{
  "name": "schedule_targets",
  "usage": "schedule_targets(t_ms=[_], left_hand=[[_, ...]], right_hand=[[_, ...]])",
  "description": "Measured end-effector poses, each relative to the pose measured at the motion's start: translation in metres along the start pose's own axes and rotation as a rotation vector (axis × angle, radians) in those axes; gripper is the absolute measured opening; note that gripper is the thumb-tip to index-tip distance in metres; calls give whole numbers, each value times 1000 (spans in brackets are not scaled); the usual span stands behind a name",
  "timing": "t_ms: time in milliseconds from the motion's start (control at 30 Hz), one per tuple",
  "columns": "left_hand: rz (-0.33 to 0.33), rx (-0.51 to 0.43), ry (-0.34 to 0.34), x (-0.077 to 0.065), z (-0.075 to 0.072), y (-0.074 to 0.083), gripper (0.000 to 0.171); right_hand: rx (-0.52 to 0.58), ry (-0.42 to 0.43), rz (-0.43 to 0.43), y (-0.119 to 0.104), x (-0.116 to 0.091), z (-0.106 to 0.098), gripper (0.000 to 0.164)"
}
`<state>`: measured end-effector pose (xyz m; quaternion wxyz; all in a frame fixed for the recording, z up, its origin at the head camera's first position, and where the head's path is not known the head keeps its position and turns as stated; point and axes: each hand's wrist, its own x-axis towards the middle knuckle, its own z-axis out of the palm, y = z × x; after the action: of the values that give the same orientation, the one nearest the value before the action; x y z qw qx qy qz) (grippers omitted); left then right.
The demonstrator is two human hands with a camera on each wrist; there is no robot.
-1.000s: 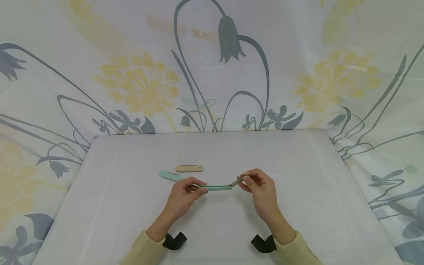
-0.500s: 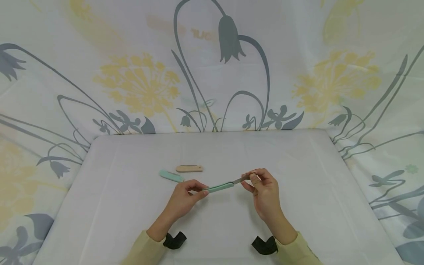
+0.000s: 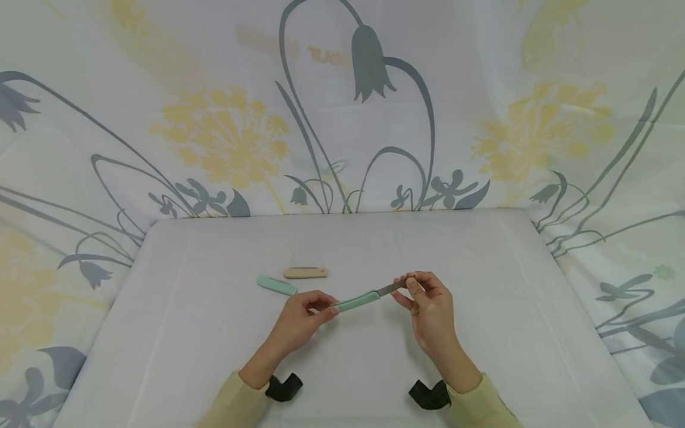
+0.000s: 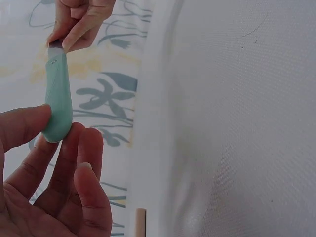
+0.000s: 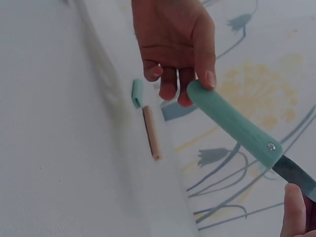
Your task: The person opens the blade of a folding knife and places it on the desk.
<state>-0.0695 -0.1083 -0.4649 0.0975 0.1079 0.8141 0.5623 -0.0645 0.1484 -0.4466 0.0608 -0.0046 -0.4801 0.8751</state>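
Note:
A folding knife [image 3: 357,301] with a mint green handle is held up over the white table, its metal blade swung out nearly in line with the handle. My left hand [image 3: 303,318] pinches the handle's rounded end between thumb and fingers. With thumb and fingertips, my right hand [image 3: 430,312] grips the blade [image 5: 296,174] toward its tip, which the fingers hide. In the right wrist view a rivet shows at the pivot end of the green handle [image 5: 232,121]. Beyond the left hand lie a second mint green folding knife [image 3: 276,284] and a beige folding knife [image 3: 305,273], both folded.
The white table [image 3: 214,249] runs back to a hanging cloth [image 3: 332,119] printed with grey and yellow flowers, which also closes off both sides. Black straps [image 3: 283,387] show at both wrists, next to pale yellow sleeves.
The blade has swung further out, from an angle to almost straight with the handle. My right hand has shifted slightly right, and the handle now tilts up toward it.

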Motion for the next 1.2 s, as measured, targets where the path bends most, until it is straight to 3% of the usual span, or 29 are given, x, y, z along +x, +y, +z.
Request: schedule_targets(t_ms=[233, 400, 533, 700, 867, 1200], left_hand=[[-15, 15, 28, 2, -2, -4, 12], [-45, 9, 44, 1, -5, -2, 14], [-53, 14, 53, 1, -6, -4, 14], [-44, 52, 54, 3, -6, -15, 12], [-68, 116, 72, 6, -6, -23, 11], [-89, 221, 80, 11, -7, -33, 9]], right_hand=[[-119, 98, 63, 0, 3, -6, 11], [-248, 101, 157, -2, 4, -17, 8], [-351, 62, 232, -3, 4, -27, 13], [-514, -10, 271, -1, 4, -38, 23], [-665, -60, 298, 4, 5, -45, 21], [-1019, -172, 247, 17, 15, -49, 8]])
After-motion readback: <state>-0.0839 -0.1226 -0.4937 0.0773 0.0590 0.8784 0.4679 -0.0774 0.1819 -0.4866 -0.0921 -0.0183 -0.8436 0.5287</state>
